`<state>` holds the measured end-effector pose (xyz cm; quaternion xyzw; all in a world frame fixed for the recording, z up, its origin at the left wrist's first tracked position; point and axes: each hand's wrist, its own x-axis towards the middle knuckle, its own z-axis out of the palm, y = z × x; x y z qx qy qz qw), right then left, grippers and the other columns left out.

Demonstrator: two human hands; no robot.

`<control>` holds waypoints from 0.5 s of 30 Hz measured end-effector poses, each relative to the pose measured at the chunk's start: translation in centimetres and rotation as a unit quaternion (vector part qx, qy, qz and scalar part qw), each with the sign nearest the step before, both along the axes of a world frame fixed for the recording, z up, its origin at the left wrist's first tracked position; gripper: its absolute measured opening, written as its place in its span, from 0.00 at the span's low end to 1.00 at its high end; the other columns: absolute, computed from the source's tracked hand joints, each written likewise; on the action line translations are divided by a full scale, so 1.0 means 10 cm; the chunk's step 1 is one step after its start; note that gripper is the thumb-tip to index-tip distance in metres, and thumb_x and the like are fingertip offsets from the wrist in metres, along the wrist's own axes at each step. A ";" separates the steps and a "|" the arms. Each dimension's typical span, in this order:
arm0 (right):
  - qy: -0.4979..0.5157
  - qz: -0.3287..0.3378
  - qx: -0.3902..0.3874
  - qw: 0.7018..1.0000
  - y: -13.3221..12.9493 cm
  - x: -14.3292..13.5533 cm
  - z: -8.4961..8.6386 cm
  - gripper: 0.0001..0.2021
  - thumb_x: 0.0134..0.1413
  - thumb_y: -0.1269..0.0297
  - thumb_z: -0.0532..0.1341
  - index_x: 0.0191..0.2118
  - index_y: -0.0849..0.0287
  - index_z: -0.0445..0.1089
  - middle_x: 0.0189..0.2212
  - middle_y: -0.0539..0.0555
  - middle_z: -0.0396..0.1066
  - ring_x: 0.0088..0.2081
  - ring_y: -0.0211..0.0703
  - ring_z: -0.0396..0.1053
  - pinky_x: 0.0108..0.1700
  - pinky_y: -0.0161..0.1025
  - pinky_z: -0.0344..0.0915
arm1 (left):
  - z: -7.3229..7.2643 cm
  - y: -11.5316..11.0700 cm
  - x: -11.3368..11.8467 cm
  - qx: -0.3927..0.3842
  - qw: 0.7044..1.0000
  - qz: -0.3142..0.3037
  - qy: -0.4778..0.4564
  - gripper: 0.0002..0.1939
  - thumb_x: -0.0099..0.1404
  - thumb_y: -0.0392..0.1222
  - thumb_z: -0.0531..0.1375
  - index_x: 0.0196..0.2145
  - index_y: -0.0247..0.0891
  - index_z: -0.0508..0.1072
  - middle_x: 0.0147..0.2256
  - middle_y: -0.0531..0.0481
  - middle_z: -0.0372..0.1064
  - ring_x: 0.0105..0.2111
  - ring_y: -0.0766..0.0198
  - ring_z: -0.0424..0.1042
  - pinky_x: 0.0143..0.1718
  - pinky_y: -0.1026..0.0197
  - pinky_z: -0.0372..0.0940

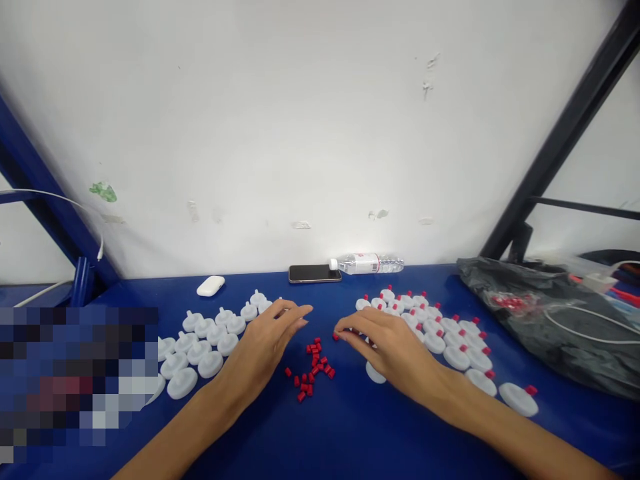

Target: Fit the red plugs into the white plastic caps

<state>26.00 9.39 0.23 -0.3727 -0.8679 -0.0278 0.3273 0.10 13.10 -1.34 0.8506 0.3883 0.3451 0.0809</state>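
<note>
My right hand [383, 333] is closed in a pinch, with a small red cap [336, 336] at its fingertips. Under and beyond this hand spread several white round discs [456, 357] whose stems carry red caps. My left hand [273, 330] hovers by a group of white discs [199, 352] with bare upright stems. Its fingers are stretched forward, the thumb is apart from them, and nothing shows in its grasp. Between the hands, a loose cluster of red caps [315, 369] lies on the blue table. The right hand and forearm hide part of the capped discs.
Against the wall lie a phone [313, 273] and a clear water bottle [373, 263] on its side. A white earbud case [211, 286] rests at the back left. On the right, a black plastic bag [540, 333] holds down the table edge below a dark frame post [560, 127].
</note>
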 end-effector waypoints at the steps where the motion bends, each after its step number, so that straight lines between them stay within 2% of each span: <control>1: 0.015 0.011 0.009 1.000 -0.01 0.00 -0.02 0.04 0.71 0.70 0.63 0.47 0.57 0.75 0.39 0.51 0.81 0.38 0.43 0.78 0.42 0.39 0.72 | 0.00 -0.01 0.01 0.012 1.000 -0.007 -0.005 0.16 0.79 0.47 0.53 0.59 0.46 0.75 0.49 0.49 0.75 0.43 0.63 0.79 0.44 0.61 0.74; 3: 0.043 0.030 0.028 0.998 -0.02 -0.02 -0.05 0.05 0.71 0.70 0.63 0.49 0.57 0.75 0.41 0.52 0.82 0.38 0.42 0.78 0.42 0.38 0.73 | 0.00 -0.05 0.03 0.034 0.999 -0.019 -0.016 0.15 0.76 0.48 0.59 0.56 0.44 0.76 0.48 0.48 0.75 0.36 0.65 0.77 0.40 0.62 0.73; 6: 0.075 0.049 0.057 0.994 -0.06 -0.06 -0.06 0.05 0.71 0.70 0.64 0.48 0.57 0.75 0.41 0.51 0.83 0.38 0.41 0.79 0.42 0.37 0.73 | 0.02 -0.10 0.08 0.057 0.997 -0.038 -0.033 0.13 0.73 0.49 0.62 0.50 0.40 0.78 0.46 0.48 0.74 0.24 0.73 0.69 0.31 0.66 0.71; 11: 0.086 0.083 0.083 0.989 -0.10 -0.09 -0.05 0.05 0.71 0.70 0.63 0.48 0.56 0.75 0.40 0.50 0.84 0.39 0.40 0.81 0.43 0.35 0.74 | 0.02 -0.19 0.18 0.071 0.994 -0.073 -0.047 0.14 0.74 0.49 0.61 0.47 0.37 0.79 0.43 0.47 0.74 0.25 0.73 0.70 0.28 0.68 0.70; 15: 0.077 0.100 0.094 0.987 -0.12 -0.11 -0.10 0.05 0.71 0.69 0.63 0.49 0.56 0.76 0.41 0.51 0.84 0.39 0.41 0.82 0.43 0.35 0.76 | -0.06 -0.22 0.20 0.055 0.993 -0.091 -0.048 0.10 0.74 0.42 0.62 0.49 0.38 0.78 0.44 0.47 0.74 0.29 0.70 0.73 0.30 0.68 0.69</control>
